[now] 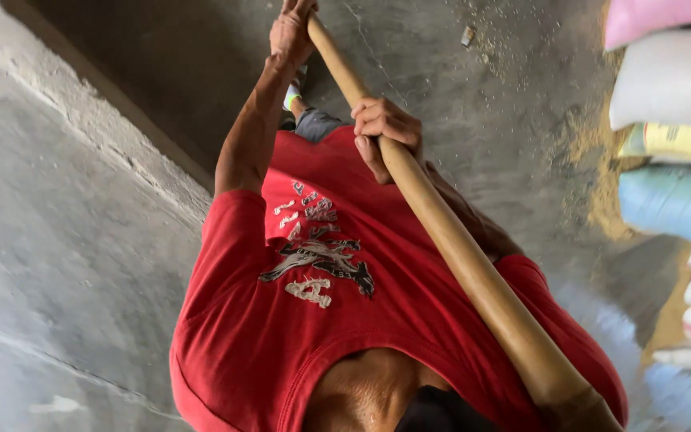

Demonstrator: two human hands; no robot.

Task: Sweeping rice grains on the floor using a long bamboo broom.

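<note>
Head view, looking down the person's own red shirt [337, 320].

Step in hand (judged): working a long wooden pole [457, 248] with both hands. It runs from near the chin, across the chest, down toward the concrete floor [473, 104]; its lower end is out of frame.

Left hand [292, 34]: closed around the pole, far down, arm stretched.
Right hand [388, 132]: wrapped around the pole, nearer the chest.

Any further stroke likely calls for both grips firm and the hands kept spaced.

Around: stacked sacks [673, 144] at right, loose husk [593, 168] beside them; raised concrete ledge [105, 128] at left. The sacks limit swing rightward.
</note>
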